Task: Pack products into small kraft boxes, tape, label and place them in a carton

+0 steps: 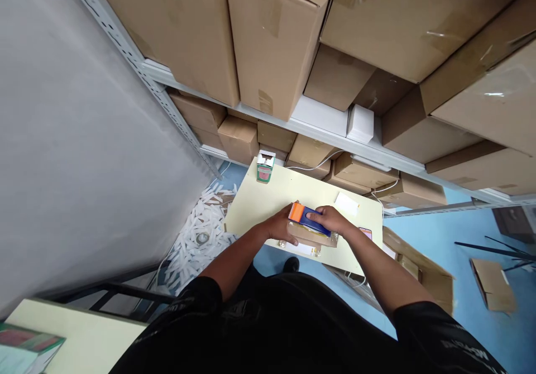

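My right hand [330, 218] is closed around a blue tape dispenser [317, 224] with an orange toothed end, its thumb lying on top. The dispenser rests over a small brown cardboard box [310, 236] near the front edge of a pale yellow table [247, 212]. Clear tape shines along the box's lower edges. My left hand [280, 225] grips the left end of that box, thumb on the near side; the other fingers are mostly hidden behind it. Close below the box lies a flat piece with a white label [305, 249].
On the table stand a green-and-white box [264, 172] at the back left, a white sheet [347, 203] and a phone [365, 233] at the right. Shelves with large cartons [272, 44] rise behind. Paper strips [190, 251] cover the floor at left; an opened carton [438, 279] stands at right.
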Action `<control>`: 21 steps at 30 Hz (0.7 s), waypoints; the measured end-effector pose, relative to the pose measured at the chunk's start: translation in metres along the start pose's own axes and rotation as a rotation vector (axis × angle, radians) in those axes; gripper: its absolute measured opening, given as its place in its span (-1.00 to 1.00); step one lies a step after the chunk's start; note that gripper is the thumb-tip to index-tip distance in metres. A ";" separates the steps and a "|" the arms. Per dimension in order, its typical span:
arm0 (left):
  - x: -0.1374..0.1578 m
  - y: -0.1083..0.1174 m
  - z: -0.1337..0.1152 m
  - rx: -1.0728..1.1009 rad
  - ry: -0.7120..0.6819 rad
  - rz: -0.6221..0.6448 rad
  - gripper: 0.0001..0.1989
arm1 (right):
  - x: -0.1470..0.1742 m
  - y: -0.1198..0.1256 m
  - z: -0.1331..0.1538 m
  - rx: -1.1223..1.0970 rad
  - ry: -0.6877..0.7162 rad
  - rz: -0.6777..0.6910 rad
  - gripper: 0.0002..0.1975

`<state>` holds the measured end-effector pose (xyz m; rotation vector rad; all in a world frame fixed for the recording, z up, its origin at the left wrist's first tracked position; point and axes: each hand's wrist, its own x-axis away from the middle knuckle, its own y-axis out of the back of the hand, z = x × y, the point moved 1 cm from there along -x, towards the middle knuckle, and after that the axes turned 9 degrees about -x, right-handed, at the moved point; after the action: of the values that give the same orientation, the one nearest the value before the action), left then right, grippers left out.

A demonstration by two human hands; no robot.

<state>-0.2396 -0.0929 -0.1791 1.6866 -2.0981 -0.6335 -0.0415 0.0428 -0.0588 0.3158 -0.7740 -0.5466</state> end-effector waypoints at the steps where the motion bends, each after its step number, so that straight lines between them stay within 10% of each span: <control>1: -0.004 0.001 -0.004 -0.015 0.003 0.013 0.27 | 0.000 0.000 0.001 0.001 0.000 0.007 -0.45; 21: -0.019 0.011 -0.007 -0.279 -0.032 0.058 0.26 | 0.050 0.070 -0.057 0.153 -0.165 -0.067 -0.45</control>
<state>-0.2402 -0.0733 -0.1676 1.4652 -1.9653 -0.8947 0.0542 0.0758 -0.0368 0.4432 -0.9696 -0.5825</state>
